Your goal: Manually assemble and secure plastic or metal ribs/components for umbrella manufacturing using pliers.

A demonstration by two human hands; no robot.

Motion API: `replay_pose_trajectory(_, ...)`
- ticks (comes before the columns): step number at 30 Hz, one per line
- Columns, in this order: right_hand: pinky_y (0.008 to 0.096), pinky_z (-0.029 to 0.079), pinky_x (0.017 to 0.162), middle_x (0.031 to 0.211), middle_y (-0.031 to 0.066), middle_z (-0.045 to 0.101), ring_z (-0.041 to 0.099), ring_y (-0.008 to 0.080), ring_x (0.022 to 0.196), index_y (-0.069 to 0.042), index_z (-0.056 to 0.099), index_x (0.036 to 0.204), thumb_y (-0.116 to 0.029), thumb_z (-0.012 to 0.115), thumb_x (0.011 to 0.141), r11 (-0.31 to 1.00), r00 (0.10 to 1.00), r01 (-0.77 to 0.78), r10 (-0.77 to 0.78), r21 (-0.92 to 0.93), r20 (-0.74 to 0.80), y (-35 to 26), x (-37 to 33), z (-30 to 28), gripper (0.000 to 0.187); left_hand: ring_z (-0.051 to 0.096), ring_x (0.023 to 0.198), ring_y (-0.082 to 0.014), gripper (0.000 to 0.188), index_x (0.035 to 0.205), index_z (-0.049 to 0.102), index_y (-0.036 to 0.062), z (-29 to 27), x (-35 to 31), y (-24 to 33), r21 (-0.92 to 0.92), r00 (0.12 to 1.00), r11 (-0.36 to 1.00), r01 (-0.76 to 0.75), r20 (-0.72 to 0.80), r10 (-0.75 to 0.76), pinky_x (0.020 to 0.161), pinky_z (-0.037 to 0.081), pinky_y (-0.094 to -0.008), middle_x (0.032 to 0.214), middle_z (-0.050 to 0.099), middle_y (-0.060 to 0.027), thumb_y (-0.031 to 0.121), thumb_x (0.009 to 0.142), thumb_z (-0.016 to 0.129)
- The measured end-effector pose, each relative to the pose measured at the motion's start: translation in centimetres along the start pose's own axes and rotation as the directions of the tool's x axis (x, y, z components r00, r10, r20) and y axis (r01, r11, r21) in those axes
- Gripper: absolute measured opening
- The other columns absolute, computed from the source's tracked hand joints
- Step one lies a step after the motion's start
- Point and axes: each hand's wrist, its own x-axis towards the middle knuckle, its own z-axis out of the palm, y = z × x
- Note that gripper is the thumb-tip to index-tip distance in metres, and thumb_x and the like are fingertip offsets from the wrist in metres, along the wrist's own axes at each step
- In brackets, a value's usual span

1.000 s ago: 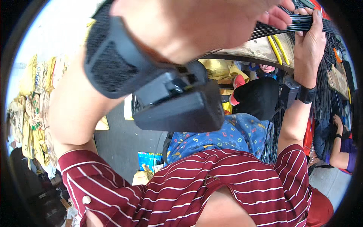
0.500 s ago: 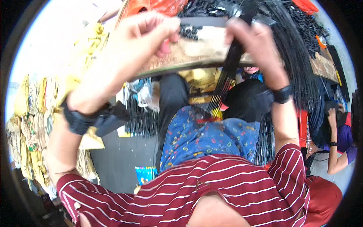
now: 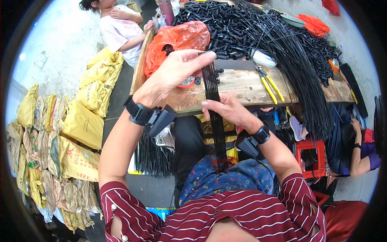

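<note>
wooden table [image 3: 242, 86]: its near edge runs just behind my grip, bare board to the right of it. heap of black rods [image 3: 258, 28]: beyond the grip, spilling over the table's far right edge. orange bag [image 3: 177, 38]: just behind my left hand [image 3: 173, 74]. bundle of black strips [image 3: 215, 121]: upright, left fingers pinched shut on its top, right hand [image 3: 227, 111] closed round its middle, lower end over my lap. yellow-handled pliers [image 3: 270, 84]: right of grip, apart.

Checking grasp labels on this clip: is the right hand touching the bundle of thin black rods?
Touching. The head view shows the right hand wrapped around the bundle of thin black rods at mid-length, while the left hand pinches its top end.
</note>
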Motion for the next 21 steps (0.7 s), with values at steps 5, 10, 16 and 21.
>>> replay_pose_trajectory(5, 0.0209, 0.041, 0.066, 0.068, -0.0016, 0.064, 0.055, 0.005, 0.071, -0.005, 0.065, 0.082, -0.025, 0.057, 0.095, 0.995, 0.995, -0.078, 0.081, 0.057, -0.054, 1.7, -0.3, 0.8, 0.025, 0.063, 0.08, -0.0108, 0.023, 0.099, 0.066, 0.0015, 1.1, 1.1, -1.2, -0.13, 0.987, 0.991, -0.044, 0.148, 0.063, 0.077, 0.049, -0.0245, 0.088, 0.068, -0.0064, 0.023, 0.094, 0.059)
replay_pose_trajectory(10, 0.0266, 0.048, 0.071, 0.08, 0.0058, 0.063, 0.06, 0.0142, 0.076, -0.002, 0.058, 0.108, -0.044, 0.033, 0.102, 0.966, 0.986, -0.076, 0.11, 0.247, -0.126, 2.1, -1.3, 0.8, 0.049, 0.065, 0.076, -0.0129, 0.023, 0.103, 0.063, -0.0006, 2.4, 0.7, -1.4, -0.159, 0.995, 0.985, -0.074, 0.052, 0.083, 0.072, 0.052, -0.025, 0.087, 0.068, -0.007, 0.02, 0.095, 0.058)
replay_pose_trajectory(16, 0.0249, 0.049, 0.054, 0.076, 0.0026, 0.058, 0.058, 0.0105, 0.063, -0.006, 0.054, 0.108, -0.034, 0.048, 0.1, 0.905, 0.952, -0.033, 0.158, 0.423, -0.263, 3.6, -2.4, -0.3, 0.031, 0.063, 0.1, -0.0176, 0.039, 0.128, 0.047, -0.0027, 5.6, -2.6, 1.2, -0.222, 0.94, 0.958, -0.179, 0.249, 0.233, 0.086, 0.051, -0.0303, 0.106, 0.065, -0.0147, 0.023, 0.1, 0.049)
replay_pose_trajectory(21, 0.0261, 0.049, 0.052, 0.074, 0.0032, 0.057, 0.056, 0.0114, 0.06, -0.003, 0.054, 0.106, -0.028, 0.05, 0.099, 0.856, 0.954, 0.038, 0.123, 0.515, -0.273, 2.9, -2.7, 0.4, 0.026, 0.058, 0.104, -0.016, 0.046, 0.122, 0.052, -0.0019, 4.5, -2.2, -4.4, -0.343, 0.914, 0.904, -0.256, -0.389, 0.111, 0.095, 0.043, -0.0331, 0.115, 0.062, -0.0138, 0.037, 0.101, 0.044)
